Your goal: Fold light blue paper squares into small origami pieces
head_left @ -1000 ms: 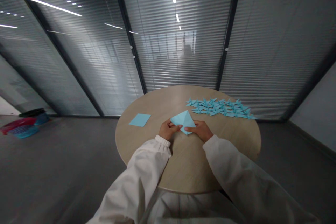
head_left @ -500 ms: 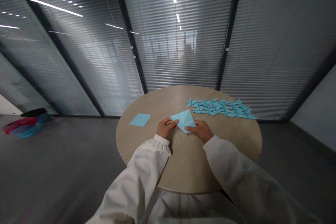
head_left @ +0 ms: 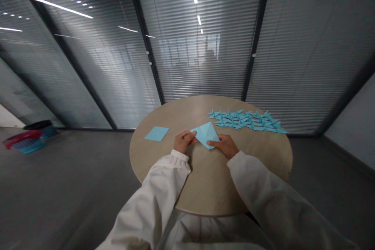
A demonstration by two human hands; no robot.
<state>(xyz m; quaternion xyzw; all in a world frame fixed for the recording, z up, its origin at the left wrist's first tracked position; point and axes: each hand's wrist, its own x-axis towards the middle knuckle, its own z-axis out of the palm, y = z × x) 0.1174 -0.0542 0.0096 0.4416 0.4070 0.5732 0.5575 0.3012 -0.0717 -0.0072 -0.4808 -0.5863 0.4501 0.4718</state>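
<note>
A light blue sheet of origami paper, creased and partly folded, is held just over the round table. My right hand grips its lower right side, thumb on top and the other fingers mostly hidden beneath. At the paper's left corner, my left hand is closed, with thumb and fingertips pinching the edge. A flat blue paper stack or sheet lies left of my hands. Several folded blue paper cranes sit in rows at the back right.
The round wooden table stands before a glass partition with blinds. On the floor at far left are a red and blue basket and a dark-rimmed one.
My left thumb and fingers have slid slightly left toward the paper's corner. The right hand and the paper have hardly moved.
</note>
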